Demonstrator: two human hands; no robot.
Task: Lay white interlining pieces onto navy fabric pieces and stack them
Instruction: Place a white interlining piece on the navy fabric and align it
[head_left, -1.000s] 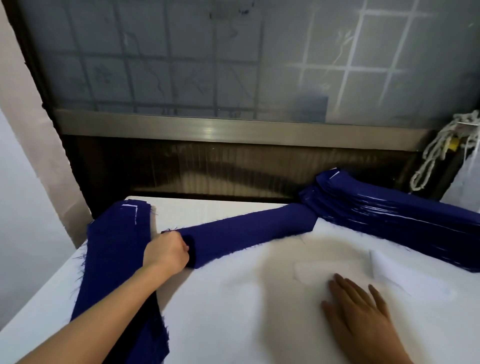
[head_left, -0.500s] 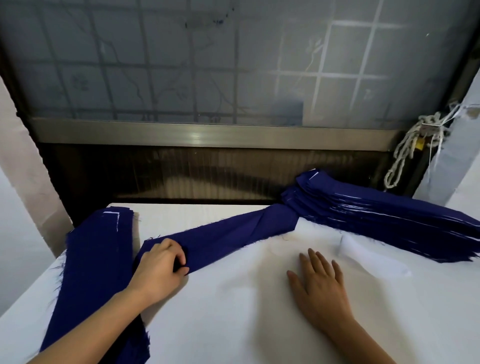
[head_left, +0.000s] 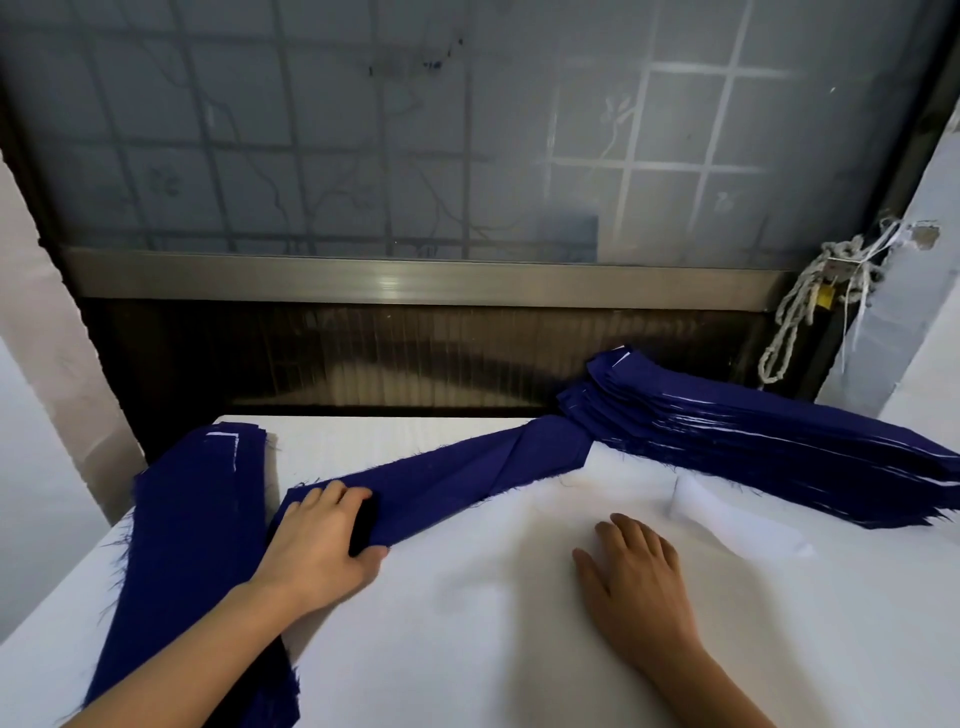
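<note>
— In the head view, where is the piece in play?

— It is the navy strip (head_left: 467, 478), lying slantwise across the white table (head_left: 467, 665). Its long axis runs from the near left up to the far right. The near end is under the left hand (head_left: 322, 540), and the far end meets the corner of the right stack (head_left: 753, 431) of navy pieces.

— How are the hands set?

— The left hand grips the strip's near end, with its fingers curled over the top and its thumb at the edge. The right hand (head_left: 636, 577) lies flat on the table with straight, slightly spread fingers, holding nothing.

— And the interlining?

— One white interlining piece (head_left: 737, 525) shows just beyond and to the right of the right hand, near the stack's front edge. It is white on white, so its outline is faint, and I cannot tell whether the palm rests on another piece.

— So which hand takes what?

— I judge it splits by side. The left hand is nearer the left pile (head_left: 192, 519), which lies lengthwise just beside its wrist, so the strip would swing that way. The right hand is nearer the interlining (and well clear of the strip). Whatever comes next depends on lining up the white piece's long axis with the strip's slant.
</note>
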